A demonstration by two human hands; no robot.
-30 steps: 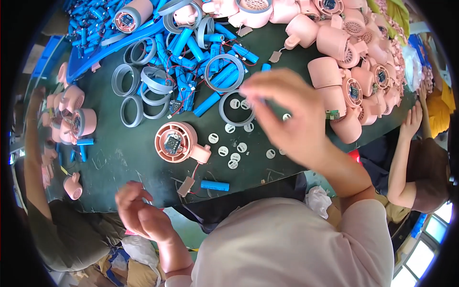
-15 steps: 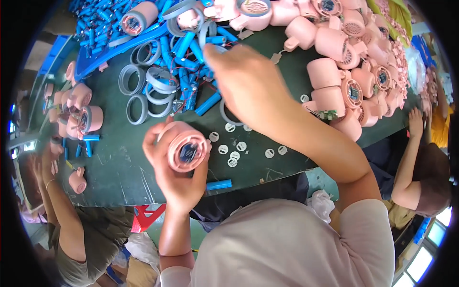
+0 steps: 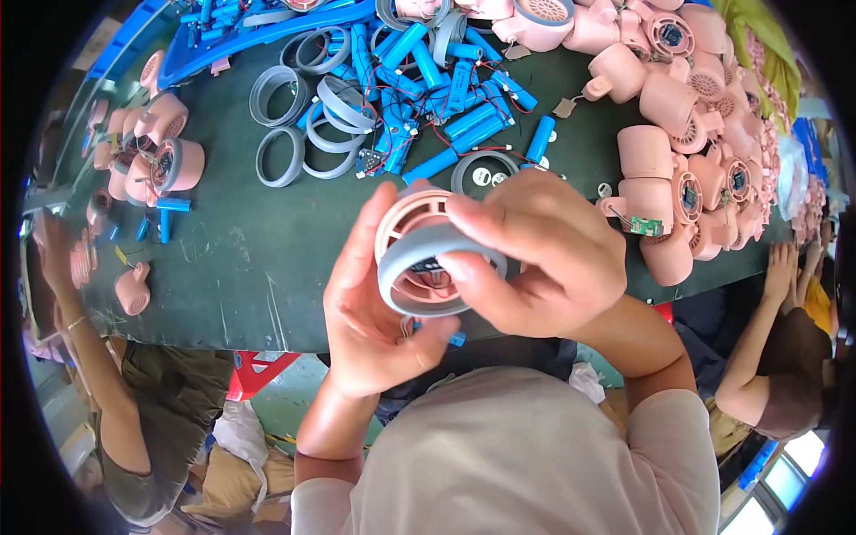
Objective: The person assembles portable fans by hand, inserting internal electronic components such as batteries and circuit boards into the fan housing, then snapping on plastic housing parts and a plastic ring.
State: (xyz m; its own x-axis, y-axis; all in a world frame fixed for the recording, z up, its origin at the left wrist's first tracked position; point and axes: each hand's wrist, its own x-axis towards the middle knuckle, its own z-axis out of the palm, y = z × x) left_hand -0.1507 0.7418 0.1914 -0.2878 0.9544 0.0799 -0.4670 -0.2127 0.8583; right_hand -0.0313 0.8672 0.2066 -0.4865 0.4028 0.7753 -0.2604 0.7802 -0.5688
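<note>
My left hand [image 3: 370, 312] is wrapped round a pink plastic housing [image 3: 406, 218], its open slotted end tilted up toward me. A grey ring [image 3: 406, 252] is pinched between the thumb and fingers of my right hand [image 3: 557, 254]. The ring leans across the housing's open end, overlapping it; I cannot tell whether it is seated. Inside the housing a dark part and some wire show through the ring. Beyond my hands lie loose grey rings [image 3: 278, 156] and a heap of blue cylindrical cells [image 3: 464, 125] with thin red wires.
Many pink housings [image 3: 646, 152] are piled at the right, one with a green circuit board [image 3: 646, 226]. A smaller group of pink parts [image 3: 183, 167] lies at the left. A blue tray [image 3: 267, 43] stands at the far side. Co-workers' arms [image 3: 111, 383] reach in at both sides.
My right hand has come back from the heap of cells and rings with a grey ring, bringing it onto the housing. My left hand has moved right and slightly up with the housing.
</note>
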